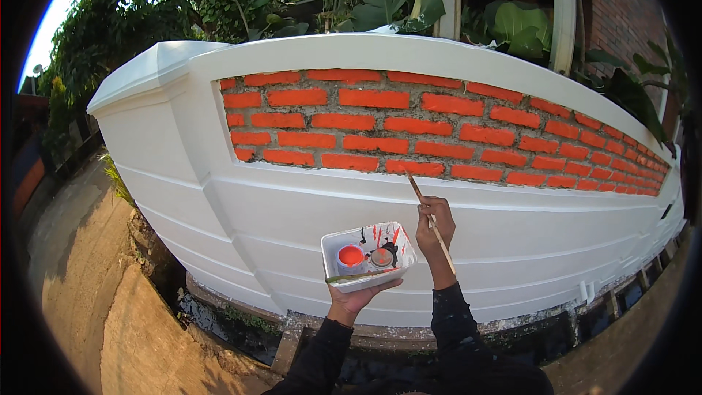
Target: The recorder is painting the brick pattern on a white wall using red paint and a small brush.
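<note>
My right hand grips a long, thin paintbrush. Its tip is at the lower edge of an orange-painted brick in the bottom row; whether it touches is too small to tell. From below, my left hand supports a white plastic tub, smeared inside with orange and black. In the tub stand a cup of orange paint and a smaller cup with greyish content. A second brush lies along the tub's near side.
The brick panel with grey mortar joints is set in a white wall, which curves away right. A corner pillar stands left. Below runs a dark drainage ditch beside a paved path. Large-leaved plants rise behind the wall.
</note>
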`<state>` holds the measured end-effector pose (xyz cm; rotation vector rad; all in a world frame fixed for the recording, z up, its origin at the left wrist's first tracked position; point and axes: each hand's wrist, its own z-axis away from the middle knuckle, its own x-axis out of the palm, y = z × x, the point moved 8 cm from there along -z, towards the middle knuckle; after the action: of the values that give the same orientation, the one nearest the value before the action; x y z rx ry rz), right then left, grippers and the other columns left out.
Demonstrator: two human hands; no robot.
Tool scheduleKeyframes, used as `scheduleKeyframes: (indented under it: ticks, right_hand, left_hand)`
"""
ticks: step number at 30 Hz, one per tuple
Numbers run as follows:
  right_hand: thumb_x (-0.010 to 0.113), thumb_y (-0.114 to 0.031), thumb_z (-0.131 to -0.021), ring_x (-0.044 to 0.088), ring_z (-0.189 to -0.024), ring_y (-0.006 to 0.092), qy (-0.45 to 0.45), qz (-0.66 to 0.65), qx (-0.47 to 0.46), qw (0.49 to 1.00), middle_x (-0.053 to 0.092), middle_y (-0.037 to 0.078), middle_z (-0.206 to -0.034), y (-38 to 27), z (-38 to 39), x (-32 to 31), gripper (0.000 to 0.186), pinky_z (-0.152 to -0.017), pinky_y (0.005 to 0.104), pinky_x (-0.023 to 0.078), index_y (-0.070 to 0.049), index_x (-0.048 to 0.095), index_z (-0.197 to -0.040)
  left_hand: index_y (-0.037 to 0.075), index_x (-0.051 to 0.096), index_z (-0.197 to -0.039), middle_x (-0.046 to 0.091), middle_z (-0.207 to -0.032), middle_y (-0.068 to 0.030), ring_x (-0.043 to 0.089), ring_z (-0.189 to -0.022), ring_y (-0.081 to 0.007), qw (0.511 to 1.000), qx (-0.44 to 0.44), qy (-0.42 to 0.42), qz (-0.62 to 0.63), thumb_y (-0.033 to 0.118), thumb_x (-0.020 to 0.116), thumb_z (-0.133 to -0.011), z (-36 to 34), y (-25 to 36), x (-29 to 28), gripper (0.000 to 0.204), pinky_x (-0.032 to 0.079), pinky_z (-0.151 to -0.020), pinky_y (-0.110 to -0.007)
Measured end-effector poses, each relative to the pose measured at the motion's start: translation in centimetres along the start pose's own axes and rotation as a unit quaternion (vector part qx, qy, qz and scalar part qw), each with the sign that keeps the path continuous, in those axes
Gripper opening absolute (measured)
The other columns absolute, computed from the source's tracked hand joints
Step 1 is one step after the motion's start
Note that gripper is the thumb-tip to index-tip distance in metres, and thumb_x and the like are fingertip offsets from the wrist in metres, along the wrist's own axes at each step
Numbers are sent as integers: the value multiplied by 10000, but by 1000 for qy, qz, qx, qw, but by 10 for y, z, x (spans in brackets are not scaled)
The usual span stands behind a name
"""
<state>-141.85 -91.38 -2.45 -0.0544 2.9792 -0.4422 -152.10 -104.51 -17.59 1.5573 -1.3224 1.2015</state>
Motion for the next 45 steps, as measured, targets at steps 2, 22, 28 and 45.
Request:
scheduleKeyframes:
  ticks: [2,22,28,45]
  right_hand:
    - [695,149,-850,729,-995,311,-9,-45,-2,999,709,167,-1037,-6,-1,1,226,-822,376,602,-17,567,-936]
    - [718,145,-835,739,-953,314,-10,-55,33,998,727,171,-1021,7,-6,4,233,-812,370,603,-18,577,-924]
    - [718,139,-849,739,-957,325,-18,-96,57,994,719,174,-1024,10,-6,-3,228,-798,366,599,-11,570,-935]
    - [688,156,-849,725,-980,326,-1,16,-33,999,703,169,-1024,-6,3,-18,232,-793,391,603,-15,555,-931]
  left_hand:
    - [87,302,-1626,360,-1636,-261,364,-1454,-597,999,8,13,-37,732,476,-940,1,-1,-2,957,265,-1131,-845]
    - [86,292,-1631,351,-1641,-264,352,-1463,-595,1000,-16,-19,11,743,447,-948,-5,-9,1,960,248,-1136,-847]
    - [88,293,-1633,361,-1634,-267,360,-1458,-596,1000,-1,-8,-23,728,470,-945,-5,-7,-3,956,258,-1134,-844]
    - [99,288,-1635,334,-1647,-271,344,-1462,-606,999,-10,-33,-9,719,473,-946,-1,-14,-1,945,254,-1132,-846]
